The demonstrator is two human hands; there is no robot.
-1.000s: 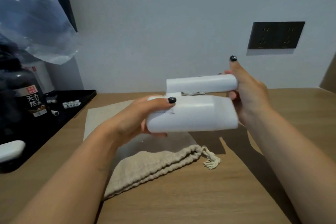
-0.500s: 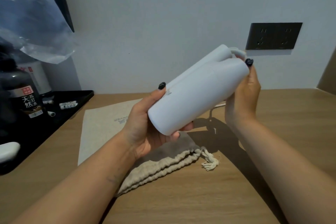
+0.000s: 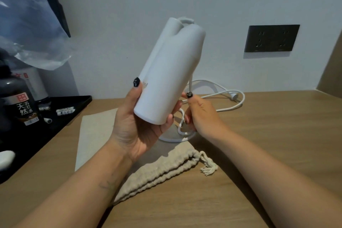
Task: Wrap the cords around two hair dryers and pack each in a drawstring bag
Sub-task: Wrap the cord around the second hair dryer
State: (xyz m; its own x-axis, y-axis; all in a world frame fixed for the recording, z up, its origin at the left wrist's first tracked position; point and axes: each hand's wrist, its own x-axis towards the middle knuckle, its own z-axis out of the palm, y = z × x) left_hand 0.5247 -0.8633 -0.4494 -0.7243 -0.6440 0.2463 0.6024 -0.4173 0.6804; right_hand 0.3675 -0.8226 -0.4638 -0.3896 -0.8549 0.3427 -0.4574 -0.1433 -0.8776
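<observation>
The dryer [image 3: 167, 72] is up in the air, folded, its round end low in the left hand [image 3: 137, 126] and its far end tilted up and away toward the wall; the left thumb lies along its near side and the fingers curl under its base, a firm grasp; the cord [image 3: 212, 96] leaves the top of the dryer, drops behind it, and runs loose past the right hand [image 3: 200, 114]; that hand sits just right of the dryer's base, fingers curled around a stretch of cord, thumb tip touching the dryer's side; beyond the right hand the cord loops wide over the table [image 3: 277, 135] and its plug [image 3: 234, 96] lies by the wall; below both hands another loop of cord rests on a bag [image 3: 161, 170], cinched and lying flat, its tassel [image 3: 208, 167] out to the right under the right wrist; a flat cloth [image 3: 94, 135] lies under the left wrist; further left of the left hand a black tray [image 3: 70, 109] carries a dark bottle [image 3: 20, 102] and small tubes [image 3: 65, 112]; up on the wall, past the right hand, a dark socket plate [image 3: 271, 38].
</observation>
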